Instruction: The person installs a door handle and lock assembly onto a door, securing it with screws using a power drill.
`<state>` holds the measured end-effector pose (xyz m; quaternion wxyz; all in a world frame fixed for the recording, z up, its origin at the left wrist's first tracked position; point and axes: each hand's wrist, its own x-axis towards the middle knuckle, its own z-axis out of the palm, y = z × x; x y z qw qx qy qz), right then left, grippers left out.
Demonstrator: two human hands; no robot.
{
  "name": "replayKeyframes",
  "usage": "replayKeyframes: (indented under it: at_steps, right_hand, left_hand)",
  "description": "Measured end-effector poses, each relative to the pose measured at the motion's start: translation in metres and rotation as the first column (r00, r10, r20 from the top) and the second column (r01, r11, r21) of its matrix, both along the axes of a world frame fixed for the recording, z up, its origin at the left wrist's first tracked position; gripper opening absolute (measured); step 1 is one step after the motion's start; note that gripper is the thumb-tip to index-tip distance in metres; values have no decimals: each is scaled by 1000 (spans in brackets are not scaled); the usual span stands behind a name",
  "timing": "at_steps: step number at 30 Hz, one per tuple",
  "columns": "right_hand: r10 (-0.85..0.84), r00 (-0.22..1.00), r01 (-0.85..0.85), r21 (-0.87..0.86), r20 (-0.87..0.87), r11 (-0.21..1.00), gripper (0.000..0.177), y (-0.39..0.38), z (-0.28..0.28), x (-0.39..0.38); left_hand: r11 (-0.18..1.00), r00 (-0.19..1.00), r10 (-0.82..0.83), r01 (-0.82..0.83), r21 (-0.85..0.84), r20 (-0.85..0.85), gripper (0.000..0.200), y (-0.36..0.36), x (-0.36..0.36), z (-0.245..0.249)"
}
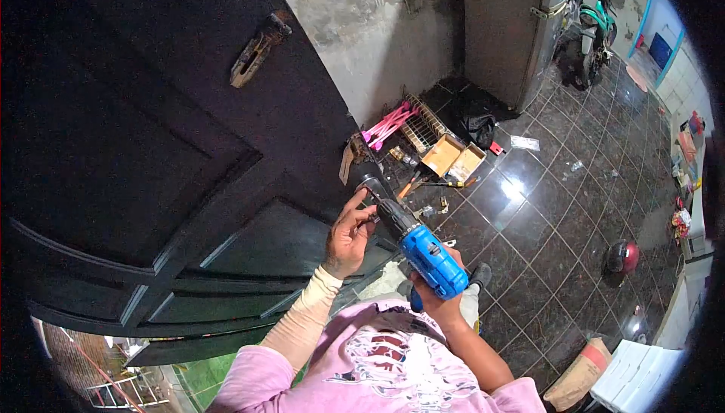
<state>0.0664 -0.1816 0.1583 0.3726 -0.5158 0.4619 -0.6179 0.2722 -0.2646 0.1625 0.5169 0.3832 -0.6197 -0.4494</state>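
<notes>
My right hand (445, 292) is wrapped round the grip of a blue cordless drill (434, 260), whose black chuck points up and left toward the edge of a dark panelled door (294, 164). At the door edge, by the drill's tip, is a dark metal fitting (370, 183). My left hand (351, 233) is beside the chuck, fingers bent toward that fitting and the drill's tip; what the fingertips hold, if anything, is too small to name. A worn plate (349, 160) hangs on the door just above, and a door handle (259, 50) sits farther up.
On the dark tiled floor (529, 224) beyond the door are an open cardboard box (444, 155), pink rods (389, 124), a wire rack (424, 127) and scattered tools. A red helmet (624, 257) lies to the right. A motorbike (596, 28) stands at the back right.
</notes>
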Motion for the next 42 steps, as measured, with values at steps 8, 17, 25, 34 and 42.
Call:
replayKeyframes:
  at_steps: [8,17,25,34,42]
  right_hand:
    - [93,937,-144,130,337,981,49,7,-23,10]
    - [77,789,-278,243,610,929,40,16,7,24]
    - [77,811,-205,158,580,966,40,16,14,33]
    - [50,834,-191,202,549,961,40,23,1,43]
    - [1,790,-200,256,613,946,44,26,-12,48]
  left_hand:
    - [999,983,53,-52,-7,173,17,4,7,10]
    - [999,999,-22,21,37,40,14,-1,9,10]
    - [992,997,-54,59,114,-49,16,-5,8,9]
    - [984,969,22,-64,164,246,25,-17,11,13]
    - [991,867,34,-93,94,497,20,-18,8,32]
